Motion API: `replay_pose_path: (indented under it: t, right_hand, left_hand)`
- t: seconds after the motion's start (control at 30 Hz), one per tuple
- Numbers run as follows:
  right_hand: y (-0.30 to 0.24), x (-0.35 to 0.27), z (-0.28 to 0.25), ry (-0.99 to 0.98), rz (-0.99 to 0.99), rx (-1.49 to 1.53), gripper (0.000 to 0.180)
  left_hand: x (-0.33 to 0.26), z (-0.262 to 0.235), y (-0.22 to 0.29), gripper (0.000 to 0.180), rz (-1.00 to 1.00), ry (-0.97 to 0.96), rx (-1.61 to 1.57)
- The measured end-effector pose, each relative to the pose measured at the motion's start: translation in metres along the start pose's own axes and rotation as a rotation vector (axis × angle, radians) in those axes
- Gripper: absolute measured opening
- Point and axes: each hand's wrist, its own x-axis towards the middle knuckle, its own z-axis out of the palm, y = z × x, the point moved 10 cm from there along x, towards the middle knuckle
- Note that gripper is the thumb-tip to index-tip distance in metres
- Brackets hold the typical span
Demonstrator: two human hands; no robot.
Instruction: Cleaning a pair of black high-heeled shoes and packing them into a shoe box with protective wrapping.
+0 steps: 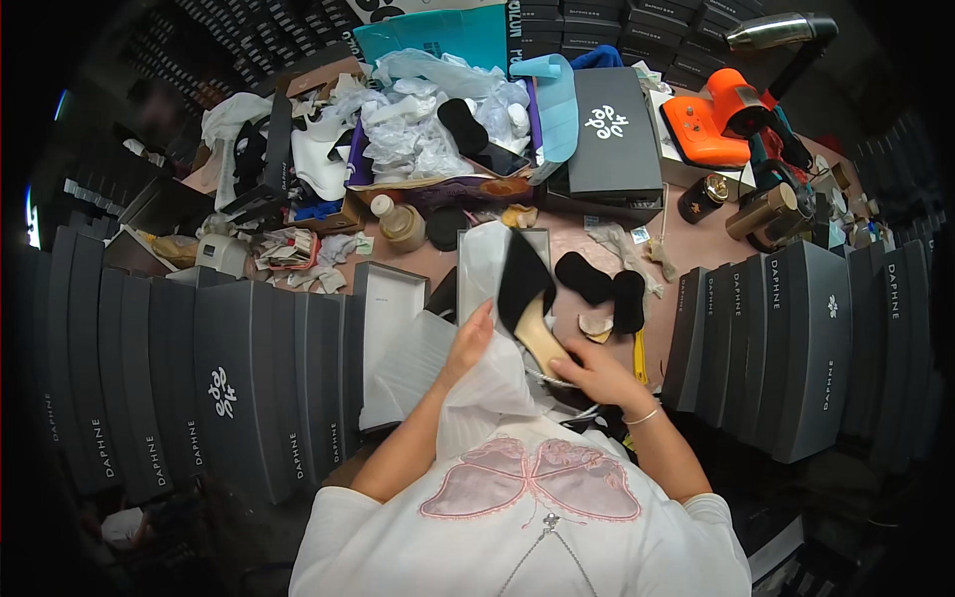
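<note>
My right hand (601, 376) grips a black shoe with a pale insole (527, 289) by its heel end, the toe pointing away from me. Beside it my left hand (471, 340) is closed on a sheet of white tissue paper (482, 383), which hangs down along the shoe's left side toward my lap. Part of an open grey box (542, 242) shows behind the shoe and paper. Just right of the shoe lie two black hourglass-shaped pads (585, 279) and a small cream-coloured scrap (596, 326). My left fingertips are partly hidden by the paper.
Rows of upright grey shoeboxes line the left (249, 388) and right (806, 348). An open white-lined box (390, 298) stands left of my hands. Farther back are a purple box of crumpled plastic (423, 124), a bottle (400, 224), a closed grey box (617, 139) and an orange device (706, 124).
</note>
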Motion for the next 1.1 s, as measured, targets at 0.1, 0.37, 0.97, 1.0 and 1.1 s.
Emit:
replay_pose_path:
  t: [0.1,0.37,0.97,1.0,1.1]
  right_hand:
    - [-0.014,0.019,0.045,0.014,-0.023,-0.284,0.038]
    - [-0.002,0.116,-0.044,0.31,-0.198,0.238,0.037]
    - [-0.142,0.035,0.01,-0.253,-0.463,-0.091,0.086]
    - [-0.142,0.028,0.011,-0.241,-0.514,-0.226,0.097]
    - [-0.108,0.022,-0.036,0.164,-0.495,-0.31,0.082]
  left_hand:
    - [-0.023,-0.001,-0.02,0.032,-0.169,-0.054,-0.181]
    - [-0.052,-0.079,0.006,0.034,-0.175,0.123,-0.265]
    - [0.01,0.007,0.108,0.034,-0.146,0.118,-0.677]
    - [0.021,0.035,0.11,0.038,-0.241,0.011,-0.757]
    - [0.044,0.083,0.08,0.036,-0.329,-0.115,-0.753]
